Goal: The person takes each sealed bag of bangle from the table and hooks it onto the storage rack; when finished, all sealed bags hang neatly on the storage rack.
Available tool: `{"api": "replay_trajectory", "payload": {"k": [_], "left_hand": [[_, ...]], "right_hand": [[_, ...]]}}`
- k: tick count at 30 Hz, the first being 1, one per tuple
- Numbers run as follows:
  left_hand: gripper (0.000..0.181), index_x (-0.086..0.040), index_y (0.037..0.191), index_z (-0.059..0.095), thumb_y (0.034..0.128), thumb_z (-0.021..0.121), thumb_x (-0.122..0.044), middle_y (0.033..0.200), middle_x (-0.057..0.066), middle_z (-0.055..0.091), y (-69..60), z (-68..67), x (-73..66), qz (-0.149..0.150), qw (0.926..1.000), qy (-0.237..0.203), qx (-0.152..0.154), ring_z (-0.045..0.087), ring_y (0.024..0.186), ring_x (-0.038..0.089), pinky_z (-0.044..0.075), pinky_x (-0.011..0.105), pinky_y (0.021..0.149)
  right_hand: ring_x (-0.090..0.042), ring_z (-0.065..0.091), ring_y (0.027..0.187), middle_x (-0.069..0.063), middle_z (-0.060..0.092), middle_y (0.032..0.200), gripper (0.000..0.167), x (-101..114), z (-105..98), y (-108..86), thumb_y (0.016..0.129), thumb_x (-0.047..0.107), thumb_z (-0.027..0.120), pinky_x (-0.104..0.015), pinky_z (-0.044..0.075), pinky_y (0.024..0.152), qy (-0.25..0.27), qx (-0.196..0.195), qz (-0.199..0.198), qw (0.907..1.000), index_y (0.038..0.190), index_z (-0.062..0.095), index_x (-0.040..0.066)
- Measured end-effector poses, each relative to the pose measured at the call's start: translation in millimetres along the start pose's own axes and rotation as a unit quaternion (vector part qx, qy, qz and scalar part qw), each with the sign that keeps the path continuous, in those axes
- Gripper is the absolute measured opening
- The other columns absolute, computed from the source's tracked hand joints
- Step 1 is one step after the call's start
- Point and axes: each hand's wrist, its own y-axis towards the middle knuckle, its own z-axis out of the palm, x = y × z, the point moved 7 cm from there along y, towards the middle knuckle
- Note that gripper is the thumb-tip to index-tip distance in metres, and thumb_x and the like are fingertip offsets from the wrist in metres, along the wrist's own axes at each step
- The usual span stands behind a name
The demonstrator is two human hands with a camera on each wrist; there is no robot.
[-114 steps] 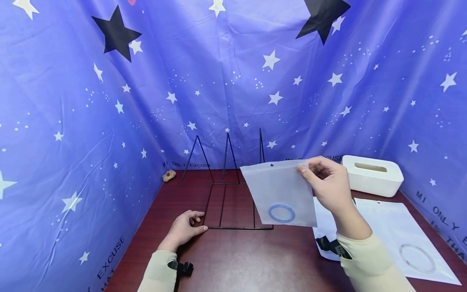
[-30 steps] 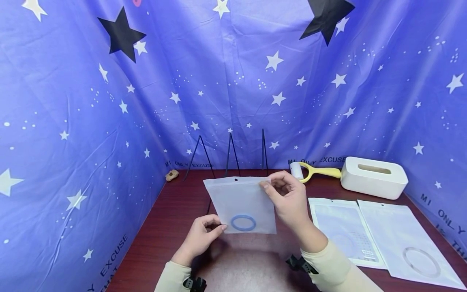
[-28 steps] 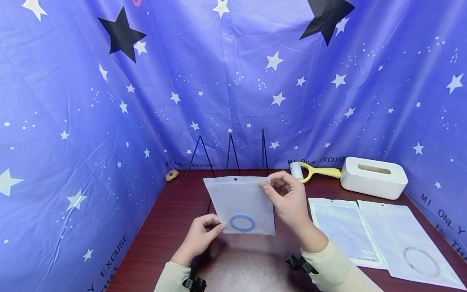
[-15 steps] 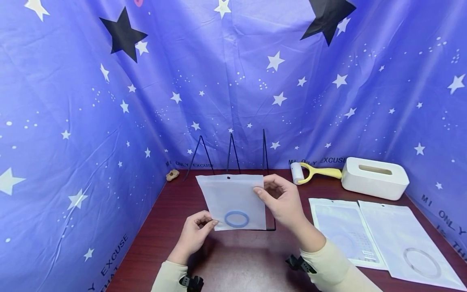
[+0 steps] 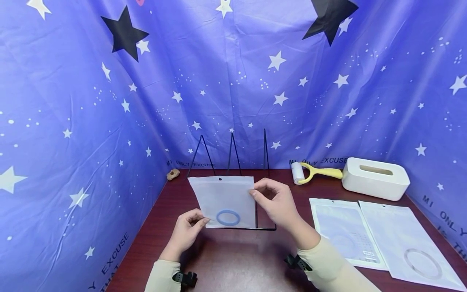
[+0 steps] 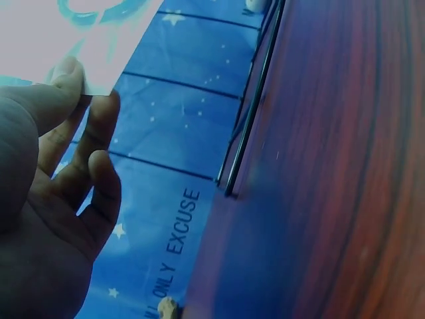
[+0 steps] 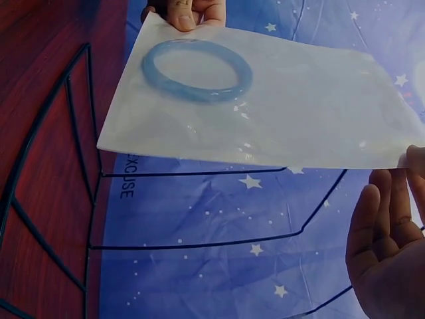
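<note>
A translucent white zip bag (image 5: 226, 194) with a hang hole hangs tilted between both hands, above the base of a black wire rack (image 5: 265, 229). Inside the bag, near its bottom edge, lies a pale blue bangle (image 5: 228, 217), clearest in the right wrist view as a blue ring (image 7: 197, 70). My left hand (image 5: 185, 230) pinches the lower left corner between thumb and fingers. With thumb and fingertips, my right hand (image 5: 277, 200) pinches the upper right edge. The bag hides much of the rack's base; the rack's upright wires rise behind it.
On the right, two more bags lie flat: a white-framed bag (image 5: 346, 231) and a larger white bag (image 5: 412, 239) with a ring inside. Behind them are a yellow-handled lint roller (image 5: 316, 172) and a white tissue box (image 5: 375, 178). A small tan object (image 5: 173, 174) sits back left.
My right hand has carried the bag left and down, uncovering the lint roller. The left hand has left the rack's corner and taken the bag's lower corner; lately both hands drift left together.
</note>
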Motion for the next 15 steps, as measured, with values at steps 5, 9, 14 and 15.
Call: {"api": "replay_trajectory", "payload": {"k": [5, 9, 14, 15], "left_hand": [[0.015, -0.013, 0.088, 0.07, 0.0928, 0.077, -0.001, 0.075, 0.009, 0.07, -0.2, -8.9, 9.7, -0.025, 0.9996, 0.008, 0.006, 0.063, 0.066, 0.013, 0.052, 0.025, 0.061], [0.015, -0.013, 0.088, 0.071, 0.0918, 0.078, -0.001, 0.077, 0.009, 0.073, -1.3, -17.3, 18.5, -0.052, 0.9983, 0.024, 0.0, 0.062, 0.068, 0.01, 0.052, 0.027, 0.064], [0.009, -0.002, 0.089, 0.07, 0.0921, 0.076, 0.003, 0.08, 0.018, 0.072, -1.1, -26.9, 13.6, -0.075, 0.9964, 0.037, -0.011, 0.061, 0.069, 0.013, 0.052, 0.031, 0.065], [0.008, -0.001, 0.089, 0.07, 0.0924, 0.076, 0.004, 0.08, 0.02, 0.072, -0.5, -28.4, 8.9, -0.077, 0.9963, 0.035, -0.013, 0.061, 0.069, 0.014, 0.052, 0.031, 0.065]], "right_hand": [[-0.014, 0.059, 0.067, -0.007, 0.07, 0.089, 0.013, -1.7, 10.5, 3.6, 0.091, -0.002, 0.079, -0.026, 0.048, 0.058, -0.002, 0.014, -0.005, 0.9999, 0.098, 0.078, 0.01], [-0.016, 0.054, 0.062, -0.004, 0.068, 0.082, 0.013, -2.3, 20.0, 9.0, 0.091, -0.002, 0.079, -0.027, 0.045, 0.055, -0.018, 0.019, 0.0, 0.9997, 0.095, 0.078, 0.01], [-0.02, 0.05, 0.06, -0.006, 0.065, 0.075, 0.01, 16.3, 30.2, 16.3, 0.091, -0.004, 0.077, -0.028, 0.041, 0.054, -0.031, 0.023, -0.004, 0.9993, 0.092, 0.077, 0.005], [-0.02, 0.05, 0.06, -0.006, 0.065, 0.075, 0.009, 15.3, 32.1, 17.9, 0.091, -0.004, 0.077, -0.029, 0.041, 0.054, -0.033, 0.024, -0.004, 0.9991, 0.092, 0.077, 0.005]]}}
